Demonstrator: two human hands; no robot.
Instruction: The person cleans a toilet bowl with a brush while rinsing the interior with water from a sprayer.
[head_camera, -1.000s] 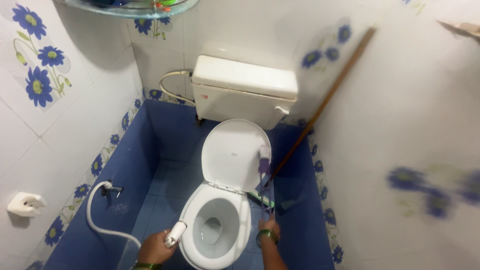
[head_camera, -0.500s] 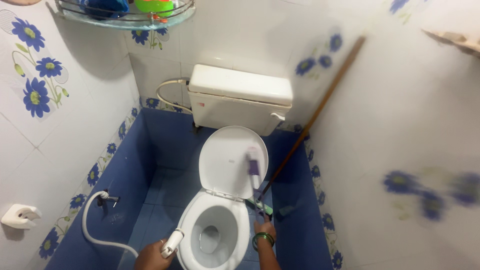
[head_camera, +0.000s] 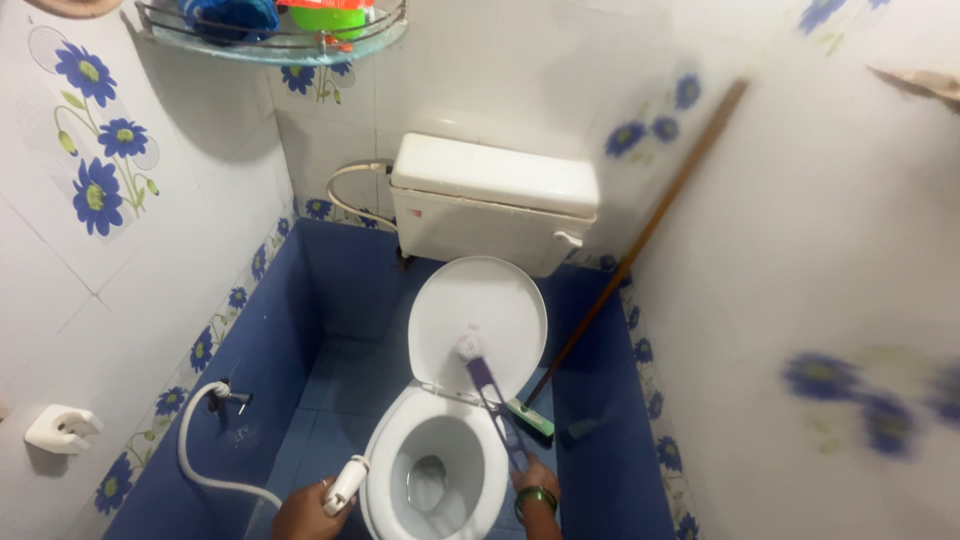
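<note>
While right hand (head_camera: 535, 478) grips the purple brush (head_camera: 490, 395) on the raised lid (head_camera: 480, 320), left hand (head_camera: 305, 510) clutches the sprayer (head_camera: 345, 483); scrub lid's edges evenly.

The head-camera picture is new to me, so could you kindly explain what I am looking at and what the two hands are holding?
There is no machine here: a person wears a camera on the head, looking down at their own bare hands in a small tiled bathroom. The left hand grips a white spray nozzle on a white hose. The right hand, with green bangles, holds a purple-handled toilet brush whose head rests against the raised lid of the white toilet. Behind stands the cistern; a long-handled broom leans on the right wall.
</note>
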